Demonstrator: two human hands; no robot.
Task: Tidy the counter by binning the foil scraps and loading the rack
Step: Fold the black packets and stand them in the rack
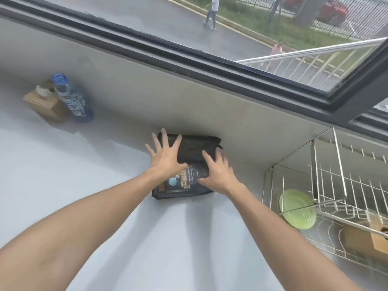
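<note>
While both arms reach out over the pale table [63, 185], this is how things lie, from near to far.

Arms: two bare arms stretch forward from the bottom of the view.

Rack: a shiny wire dish rack [336, 185] stands on the right side. A green plate [297, 208] stands on edge in it. A brown box [365, 240] sits in its lower part.

Left hand: the left hand [165, 158] is spread wide, fingers apart. It lies flat on the top left of the bag and holds nothing.

Right hand: the right hand [216, 171] is also open, fingers loosely apart. It rests on the right side of the bag. It is not closed around it.

Bag: a black coffee bag [184, 181] lies flat on the table, right against the wall under the window. Its top is folded over. Whether it is foil, I cannot tell.

How it will handle: it looks soft and a bit puffy, so it may squash and slide. It is likely light. I would take hold at both side edges, or pinch the folded top.

Scraps: no loose foil bits show anywhere.

Far left: a blue water bottle [71, 97] stands just beside a brown tissue box [42, 103], well apart from the bag.

Window: a dark window frame [189, 51] runs across the top, with a street outside.
</note>
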